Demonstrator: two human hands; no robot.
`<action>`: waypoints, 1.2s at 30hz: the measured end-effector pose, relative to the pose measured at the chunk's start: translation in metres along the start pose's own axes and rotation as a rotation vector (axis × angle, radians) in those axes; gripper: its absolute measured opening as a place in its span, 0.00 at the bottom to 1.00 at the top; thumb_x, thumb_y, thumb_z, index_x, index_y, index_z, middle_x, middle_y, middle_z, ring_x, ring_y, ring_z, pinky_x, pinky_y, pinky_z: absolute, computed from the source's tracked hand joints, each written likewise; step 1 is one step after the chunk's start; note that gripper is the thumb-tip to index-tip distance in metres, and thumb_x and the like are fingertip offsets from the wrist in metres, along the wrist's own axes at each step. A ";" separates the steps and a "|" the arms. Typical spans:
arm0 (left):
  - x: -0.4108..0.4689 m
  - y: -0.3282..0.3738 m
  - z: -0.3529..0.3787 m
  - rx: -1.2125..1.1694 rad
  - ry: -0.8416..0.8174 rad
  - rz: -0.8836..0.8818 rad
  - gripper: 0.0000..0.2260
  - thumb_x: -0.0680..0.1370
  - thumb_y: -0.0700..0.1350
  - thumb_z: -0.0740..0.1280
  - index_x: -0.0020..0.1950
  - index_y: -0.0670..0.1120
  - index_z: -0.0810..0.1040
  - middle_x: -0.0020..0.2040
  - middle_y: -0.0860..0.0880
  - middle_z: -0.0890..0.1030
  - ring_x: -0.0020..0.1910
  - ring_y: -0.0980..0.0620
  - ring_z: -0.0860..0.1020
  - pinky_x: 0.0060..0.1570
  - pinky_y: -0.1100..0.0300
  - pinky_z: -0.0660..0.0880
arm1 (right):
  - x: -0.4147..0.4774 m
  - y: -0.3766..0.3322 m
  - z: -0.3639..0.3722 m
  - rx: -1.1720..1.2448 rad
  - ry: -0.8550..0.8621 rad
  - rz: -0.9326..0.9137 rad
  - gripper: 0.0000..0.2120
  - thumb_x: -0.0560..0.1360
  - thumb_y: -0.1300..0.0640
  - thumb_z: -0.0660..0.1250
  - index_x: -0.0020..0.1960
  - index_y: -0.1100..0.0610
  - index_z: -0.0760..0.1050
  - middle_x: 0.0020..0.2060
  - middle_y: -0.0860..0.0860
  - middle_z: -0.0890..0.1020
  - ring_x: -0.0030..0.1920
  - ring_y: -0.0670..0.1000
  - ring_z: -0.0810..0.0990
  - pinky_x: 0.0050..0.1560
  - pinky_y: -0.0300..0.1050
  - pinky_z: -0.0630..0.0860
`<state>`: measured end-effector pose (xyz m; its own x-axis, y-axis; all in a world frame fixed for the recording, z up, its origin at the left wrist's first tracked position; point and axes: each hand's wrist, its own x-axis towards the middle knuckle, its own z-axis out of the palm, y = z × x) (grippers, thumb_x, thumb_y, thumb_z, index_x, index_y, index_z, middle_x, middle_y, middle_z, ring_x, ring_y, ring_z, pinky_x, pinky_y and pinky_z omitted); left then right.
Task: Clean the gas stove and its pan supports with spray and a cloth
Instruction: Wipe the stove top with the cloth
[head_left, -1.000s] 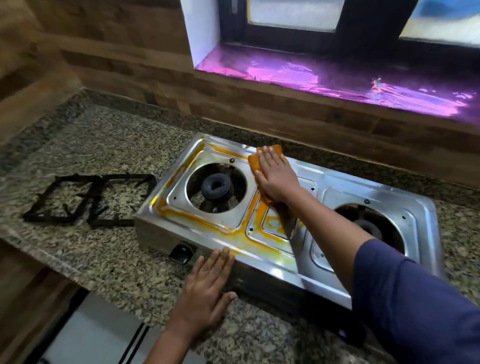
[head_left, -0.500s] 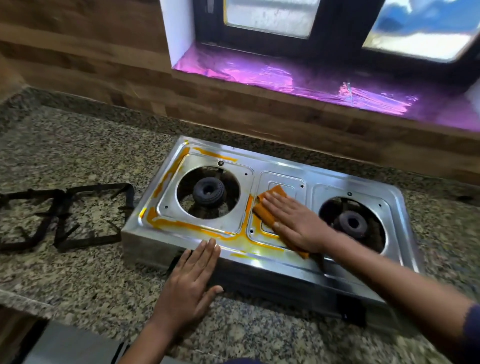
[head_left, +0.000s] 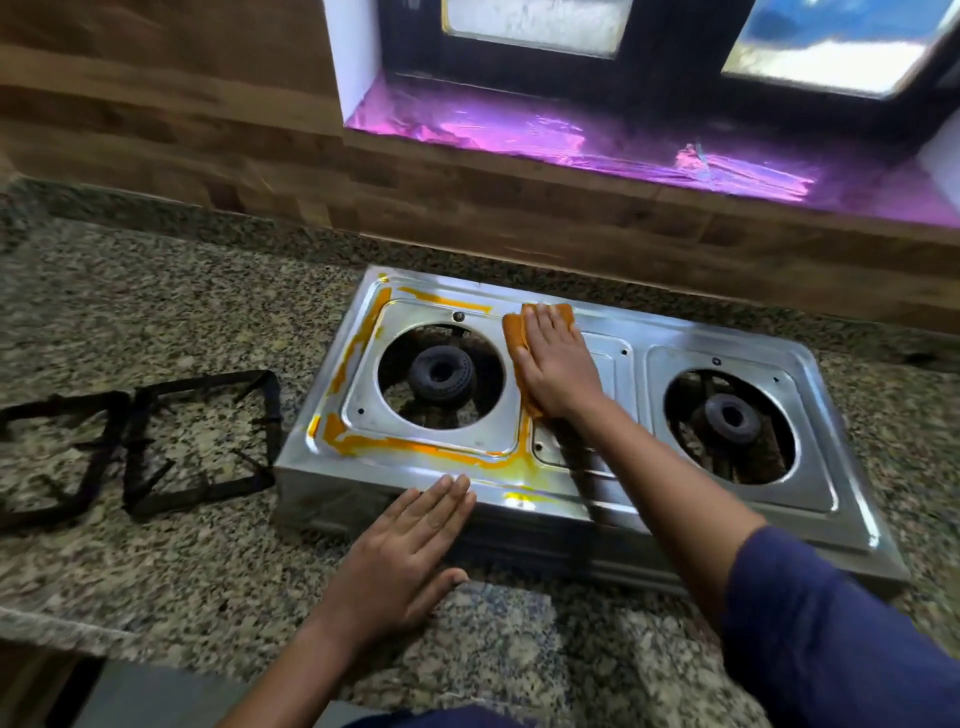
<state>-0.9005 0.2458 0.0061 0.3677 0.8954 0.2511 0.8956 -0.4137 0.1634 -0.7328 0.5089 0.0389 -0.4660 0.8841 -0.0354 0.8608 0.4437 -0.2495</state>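
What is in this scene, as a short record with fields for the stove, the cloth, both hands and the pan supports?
Stove: shiny steel two-burner gas stove on a speckled granite counter.
Stains: yellow-orange streaks around the left burner plate; the right side looks clean.
Cloth: orange cloth, between the burners, near the back edge.
Right hand: flat on the cloth, pressing it down.
Left hand: flat, fingers straight, on the stove's front edge.
Pan supports: two black square metal frames, on the counter left of the stove.
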 end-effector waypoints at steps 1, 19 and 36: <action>-0.002 -0.001 0.000 0.006 0.004 -0.004 0.28 0.82 0.57 0.55 0.77 0.42 0.60 0.78 0.45 0.59 0.78 0.48 0.57 0.74 0.51 0.57 | 0.003 0.004 -0.004 -0.012 -0.029 -0.083 0.29 0.82 0.45 0.47 0.80 0.54 0.47 0.79 0.52 0.50 0.79 0.51 0.46 0.77 0.49 0.43; -0.015 -0.016 0.006 -0.196 0.055 -0.075 0.31 0.82 0.58 0.54 0.79 0.43 0.53 0.79 0.43 0.55 0.78 0.44 0.55 0.74 0.47 0.55 | -0.126 -0.073 0.017 0.057 -0.065 -0.234 0.31 0.79 0.41 0.42 0.80 0.53 0.49 0.79 0.48 0.50 0.78 0.45 0.43 0.76 0.43 0.37; 0.018 -0.010 -0.003 -0.122 -0.010 -0.088 0.35 0.81 0.63 0.45 0.77 0.39 0.57 0.79 0.42 0.56 0.78 0.43 0.55 0.75 0.45 0.51 | -0.186 0.036 -0.006 0.082 0.029 -0.028 0.30 0.80 0.40 0.44 0.78 0.51 0.54 0.78 0.45 0.54 0.78 0.44 0.49 0.77 0.52 0.52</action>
<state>-0.9038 0.2656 0.0114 0.2918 0.9306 0.2210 0.8878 -0.3495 0.2994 -0.6138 0.3611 0.0426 -0.4827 0.8758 0.0001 0.8272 0.4560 -0.3284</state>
